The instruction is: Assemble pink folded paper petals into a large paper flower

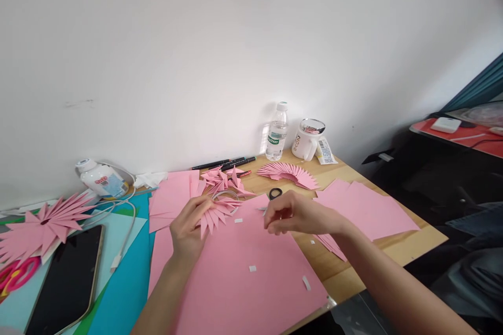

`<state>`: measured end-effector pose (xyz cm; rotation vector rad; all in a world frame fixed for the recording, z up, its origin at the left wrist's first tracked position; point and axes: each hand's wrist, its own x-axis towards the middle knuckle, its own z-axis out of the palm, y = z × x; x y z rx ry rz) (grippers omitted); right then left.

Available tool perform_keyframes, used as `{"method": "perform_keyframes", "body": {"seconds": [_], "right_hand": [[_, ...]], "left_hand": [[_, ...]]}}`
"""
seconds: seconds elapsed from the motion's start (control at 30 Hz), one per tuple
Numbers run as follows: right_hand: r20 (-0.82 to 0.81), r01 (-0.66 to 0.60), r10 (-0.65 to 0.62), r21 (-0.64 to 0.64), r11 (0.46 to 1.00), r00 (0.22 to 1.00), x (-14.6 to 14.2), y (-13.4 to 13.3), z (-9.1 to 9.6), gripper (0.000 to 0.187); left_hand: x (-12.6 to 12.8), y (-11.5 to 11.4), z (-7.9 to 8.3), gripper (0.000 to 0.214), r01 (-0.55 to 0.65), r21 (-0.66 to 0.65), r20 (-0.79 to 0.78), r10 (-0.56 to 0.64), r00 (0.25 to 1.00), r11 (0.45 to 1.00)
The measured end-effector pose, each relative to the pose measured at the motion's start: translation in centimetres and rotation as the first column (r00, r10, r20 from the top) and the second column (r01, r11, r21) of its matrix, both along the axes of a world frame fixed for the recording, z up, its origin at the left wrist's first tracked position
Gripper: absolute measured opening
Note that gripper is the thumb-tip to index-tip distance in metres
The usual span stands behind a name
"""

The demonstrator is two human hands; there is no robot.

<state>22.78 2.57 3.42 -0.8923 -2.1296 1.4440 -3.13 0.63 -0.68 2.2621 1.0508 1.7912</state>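
Note:
My left hand (190,225) is closed on a pleated pink paper fan (215,215), whose pointed folds spread to the right. Just behind the fan shows the rim of a tape roll (231,194). To the right, my right hand (288,213) hovers over the large pink sheet (251,293) with its fingers curled together; whatever may be between them is hidden. Scissors with a black handle (275,193) lie partly behind that hand. Small white pieces (252,268) rest on the large pink sheet. Another strip of pink pleats (330,246) lies under my right wrist.
Along the wall stand a water bottle (276,133), a lidded white mug (307,140) and several markers (238,163). A curved pleated pink piece (288,174) and pink sheets (365,209) lie at right. On the left are a phone (66,277), pink-handled scissors (25,274) and a cable (128,235).

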Motion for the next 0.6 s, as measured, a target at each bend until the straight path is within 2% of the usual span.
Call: {"method": "perform_keyframes", "body": {"seconds": [0.07,0.13,0.17,0.23,0.3,0.37,0.43,0.5,0.6], "right_hand": [[0.061,0.156,-0.170,0.187,0.970,0.984,-1.2,-0.2,-1.0,0.003],[-0.019,0.301,-0.306,0.237,0.924,0.952,-2.6,-0.4,-2.0,0.004],[-0.104,0.349,-0.333,0.239,0.906,0.937,-3.3,-0.5,-2.3,0.005],[-0.279,0.373,-0.295,0.289,0.882,0.914,-4.7,-0.6,-2.9,0.019],[-0.410,0.409,-0.246,0.378,0.831,0.878,-5.9,-0.7,-3.2,0.028],[-0.495,0.472,-0.233,0.440,0.764,0.837,-6.8,-0.8,-3.4,0.026],[-0.535,0.496,-0.207,0.479,0.724,0.819,-7.3,-0.7,-3.5,0.025],[-0.549,0.469,-0.148,0.508,0.723,0.822,-7.6,-0.5,-3.6,0.025],[-0.560,0.413,-0.074,0.508,0.756,0.825,-7.8,-0.2,-3.8,0.025]], "left_hand": [[-0.2,0.0,0.3,0.023,-0.038,0.002,-0.001,0.038,0.999,0.999],[0.0,-0.1,0.6,0.025,-0.043,0.049,-0.006,0.043,0.999,0.998],[0.2,-0.2,0.7,0.026,-0.030,0.084,-0.006,0.031,1.000,0.996],[0.7,-0.4,1.0,0.029,0.012,0.134,-0.007,-0.011,1.000,0.991],[1.1,-0.7,1.1,0.026,0.029,0.122,-0.018,-0.027,0.999,0.992],[1.2,-0.8,1.2,0.024,0.034,0.083,-0.022,-0.032,0.999,0.996],[1.2,-0.9,1.2,0.024,0.041,0.042,-0.026,-0.040,0.999,0.998],[1.1,-0.9,1.0,0.023,0.051,0.018,-0.028,-0.050,0.998,0.999],[1.1,-0.8,0.8,0.022,0.071,0.005,-0.007,-0.071,0.997,0.997]]}}
